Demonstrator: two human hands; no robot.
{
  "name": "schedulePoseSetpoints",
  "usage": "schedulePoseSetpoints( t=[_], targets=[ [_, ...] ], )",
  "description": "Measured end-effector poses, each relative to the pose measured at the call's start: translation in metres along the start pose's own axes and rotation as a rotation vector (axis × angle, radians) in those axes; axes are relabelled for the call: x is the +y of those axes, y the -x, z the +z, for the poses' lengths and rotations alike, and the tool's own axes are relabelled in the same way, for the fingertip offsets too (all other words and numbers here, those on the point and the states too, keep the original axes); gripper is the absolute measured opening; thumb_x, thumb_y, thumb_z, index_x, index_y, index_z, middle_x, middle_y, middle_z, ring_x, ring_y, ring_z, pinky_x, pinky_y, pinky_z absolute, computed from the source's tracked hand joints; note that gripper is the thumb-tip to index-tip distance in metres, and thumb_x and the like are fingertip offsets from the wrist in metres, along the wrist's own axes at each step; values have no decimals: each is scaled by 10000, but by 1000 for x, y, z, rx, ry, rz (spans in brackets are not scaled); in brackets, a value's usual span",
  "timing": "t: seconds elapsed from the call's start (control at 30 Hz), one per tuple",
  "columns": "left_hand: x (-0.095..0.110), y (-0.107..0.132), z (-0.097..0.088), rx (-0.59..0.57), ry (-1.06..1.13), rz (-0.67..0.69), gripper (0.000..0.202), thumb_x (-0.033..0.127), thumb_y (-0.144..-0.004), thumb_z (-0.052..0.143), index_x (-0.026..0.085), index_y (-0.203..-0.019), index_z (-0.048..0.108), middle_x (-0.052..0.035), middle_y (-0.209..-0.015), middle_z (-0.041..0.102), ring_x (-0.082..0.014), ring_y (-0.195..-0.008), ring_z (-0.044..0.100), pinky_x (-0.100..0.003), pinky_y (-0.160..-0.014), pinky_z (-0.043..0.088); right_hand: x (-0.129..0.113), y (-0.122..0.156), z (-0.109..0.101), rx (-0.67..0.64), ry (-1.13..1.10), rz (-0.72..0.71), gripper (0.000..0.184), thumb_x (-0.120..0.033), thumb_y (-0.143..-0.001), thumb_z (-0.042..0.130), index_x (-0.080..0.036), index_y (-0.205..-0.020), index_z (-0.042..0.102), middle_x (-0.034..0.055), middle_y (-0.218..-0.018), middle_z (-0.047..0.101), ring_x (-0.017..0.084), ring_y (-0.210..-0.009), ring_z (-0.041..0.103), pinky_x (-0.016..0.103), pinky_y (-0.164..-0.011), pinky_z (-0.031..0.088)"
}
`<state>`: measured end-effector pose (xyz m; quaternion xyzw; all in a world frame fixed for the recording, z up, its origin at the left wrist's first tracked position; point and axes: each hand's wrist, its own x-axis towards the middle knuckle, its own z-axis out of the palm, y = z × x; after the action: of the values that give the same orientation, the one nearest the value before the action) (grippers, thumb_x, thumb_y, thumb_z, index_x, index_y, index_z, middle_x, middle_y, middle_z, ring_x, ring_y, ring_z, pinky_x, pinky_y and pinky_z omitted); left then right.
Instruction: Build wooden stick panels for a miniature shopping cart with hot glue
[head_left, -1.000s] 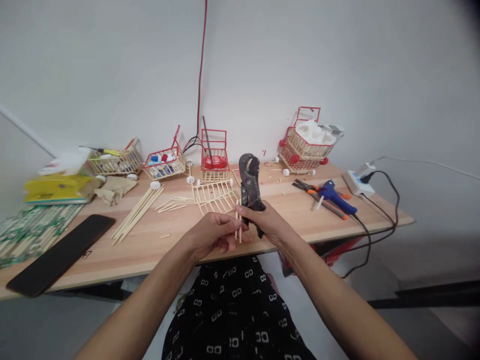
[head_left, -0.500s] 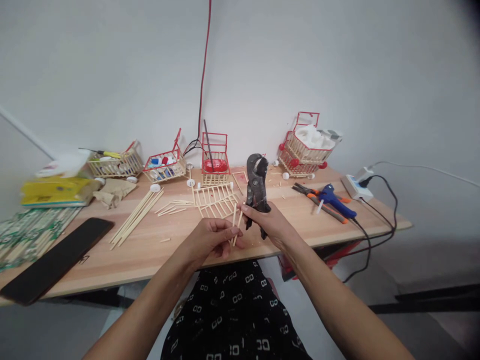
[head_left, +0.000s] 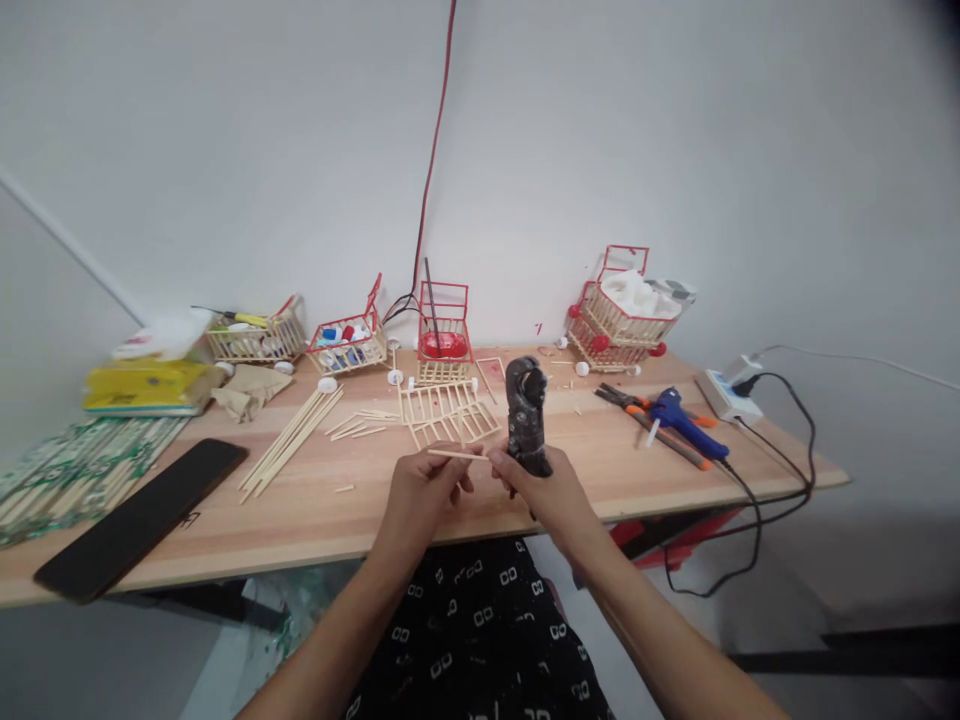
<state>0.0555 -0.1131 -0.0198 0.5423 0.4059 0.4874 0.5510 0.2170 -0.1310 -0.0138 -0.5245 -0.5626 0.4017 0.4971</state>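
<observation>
My left hand (head_left: 420, 494) is closed in a pinch on short thin wooden sticks (head_left: 456, 455), held level over the front edge of the wooden table (head_left: 315, 500). Right beside it, my right hand (head_left: 541, 490) grips the handles of black cutting pliers (head_left: 524, 415), jaws pointing up. The thumb of my right hand touches the right end of the sticks. Just behind both hands a flat wooden stick lattice (head_left: 447, 412) lies on the table.
Long wooden sticks (head_left: 292, 438) and a black phone (head_left: 142, 515) lie at left. Small stick-and-red-wire carts (head_left: 442, 335) line the back wall. A blue glue gun (head_left: 679, 415), orange-handled pliers (head_left: 628, 402) and a power strip (head_left: 729, 392) with cables sit at right.
The sticks in my left hand turned from upright to level. The pliers came lower and nearer the table edge. The camera view rose and shifted slightly.
</observation>
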Motion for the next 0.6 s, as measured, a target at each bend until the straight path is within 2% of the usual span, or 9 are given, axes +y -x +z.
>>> schedulePoseSetpoints(
  t=[0.1,0.23,0.37,0.6],
  targets=[
    [0,6,8,48,-17,91,244,302,-773,654,161,-574,675,-43,-705,632,-130,-600,529,-237,-567,414,1,6,13,70,-65,-29,264,-427,-796,617,-176,-714,625,3,-643,567,129,-587,493,252,-569,399],
    [1,11,11,82,30,103,247,295,-785,654,174,-569,647,-19,-649,579,-146,-675,536,-237,-633,409,5,7,22,129,-170,18,271,-440,-800,618,-176,-738,624,-13,-622,530,121,-564,467,249,-542,382],
    [1,8,7,117,137,12,238,322,-733,717,160,-579,634,-9,-623,584,-120,-623,504,-227,-614,395,3,9,22,64,-155,62,320,-457,-792,627,-177,-650,569,-19,-591,520,116,-546,464,250,-546,379],
    [7,4,0,15,527,-213,272,322,-620,827,121,-736,686,-4,-649,599,-79,-641,526,-181,-617,431,-11,13,11,-36,-291,118,339,-472,-784,632,-171,-647,556,-8,-600,527,110,-546,458,250,-550,387]
  ],
)
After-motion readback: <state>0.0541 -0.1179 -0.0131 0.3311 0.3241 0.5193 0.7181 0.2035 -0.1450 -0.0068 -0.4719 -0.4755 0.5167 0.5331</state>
